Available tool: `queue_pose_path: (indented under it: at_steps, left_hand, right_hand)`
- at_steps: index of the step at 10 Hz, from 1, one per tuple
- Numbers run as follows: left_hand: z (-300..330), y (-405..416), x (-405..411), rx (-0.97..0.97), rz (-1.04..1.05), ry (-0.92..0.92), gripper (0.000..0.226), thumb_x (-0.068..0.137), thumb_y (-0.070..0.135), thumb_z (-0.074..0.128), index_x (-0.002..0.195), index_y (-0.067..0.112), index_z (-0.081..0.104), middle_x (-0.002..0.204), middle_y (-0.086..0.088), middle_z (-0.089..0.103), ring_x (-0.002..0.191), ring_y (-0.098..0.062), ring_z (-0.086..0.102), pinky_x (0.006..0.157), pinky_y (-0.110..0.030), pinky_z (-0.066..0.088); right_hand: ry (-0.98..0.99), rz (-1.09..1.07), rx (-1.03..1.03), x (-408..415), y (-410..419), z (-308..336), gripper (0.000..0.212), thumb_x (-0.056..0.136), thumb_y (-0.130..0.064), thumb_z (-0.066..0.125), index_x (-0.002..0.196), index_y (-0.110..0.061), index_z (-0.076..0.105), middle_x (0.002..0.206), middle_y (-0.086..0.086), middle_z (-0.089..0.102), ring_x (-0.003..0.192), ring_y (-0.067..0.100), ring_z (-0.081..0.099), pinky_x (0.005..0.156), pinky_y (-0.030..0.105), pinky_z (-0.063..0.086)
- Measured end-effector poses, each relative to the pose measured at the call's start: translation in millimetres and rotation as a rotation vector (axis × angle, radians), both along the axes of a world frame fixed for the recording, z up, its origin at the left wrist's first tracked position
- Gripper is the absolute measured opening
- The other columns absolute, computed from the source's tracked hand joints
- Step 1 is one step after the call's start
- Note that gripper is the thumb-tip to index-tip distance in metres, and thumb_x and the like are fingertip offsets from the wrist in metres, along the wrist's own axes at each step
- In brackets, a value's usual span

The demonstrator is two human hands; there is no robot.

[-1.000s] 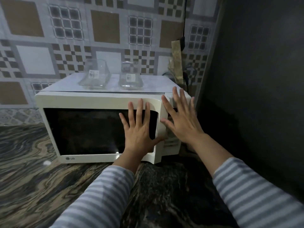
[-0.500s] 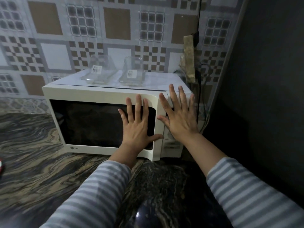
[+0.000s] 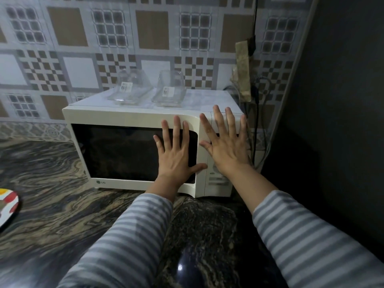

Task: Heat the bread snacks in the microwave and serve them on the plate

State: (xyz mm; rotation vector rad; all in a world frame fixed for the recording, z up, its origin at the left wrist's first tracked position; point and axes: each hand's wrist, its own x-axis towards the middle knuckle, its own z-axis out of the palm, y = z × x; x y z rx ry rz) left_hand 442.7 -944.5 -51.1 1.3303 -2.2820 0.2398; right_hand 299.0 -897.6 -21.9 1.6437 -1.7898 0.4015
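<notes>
Pressing left hand (image 3: 176, 154) | right hand (image 3: 225, 146), fingers spread flat | microwave (image 3: 133, 119) door marked "LG"

"LG" on microwave (image 3: 133, 119) door

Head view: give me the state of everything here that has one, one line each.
Microwave: door shut, window dark.
Left hand: open, flat on the door.
Right hand: open, flat over the control panel.
Two glass containers: upside down on top of the microwave, empty.
Plate: on the counter at the left edge, mostly cut off; no bread seen.
</notes>
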Motion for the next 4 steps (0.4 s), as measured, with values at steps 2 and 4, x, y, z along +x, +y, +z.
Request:
queue_pose_path:
  at_steps: [2,4]
  left_hand:
    - [8,7,8,0.027,-0.04,-0.022,0.131,0.067,0.08,0.055,0.145,0.015,-0.027,0.142,-0.004,-0.049,0.133,-0.036,-0.041,0.113,-0.061,-0.005]
    - [-32,64,69,-0.032,-0.159,0.254,0.073,0.087,0.058,0.046,0.149,0.024,0.027,0.16,-0.002,0.006,0.147,-0.025,-0.005,0.114,-0.06,0.021]
  right_hand:
    - [-0.016,-0.011,0.083,5,8,6,0.07,0.095,-0.058,0.017,0.136,-0.037,-0.036,0.158,0.004,-0.023,0.145,0.03,-0.02,0.113,0.058,-0.015]
    - [-0.3,0.192,0.116,35,99,-17,0.063,0.095,-0.057,0.011,0.15,-0.037,-0.012,0.16,-0.001,-0.016,0.145,0.019,-0.022,0.115,0.055,-0.014]
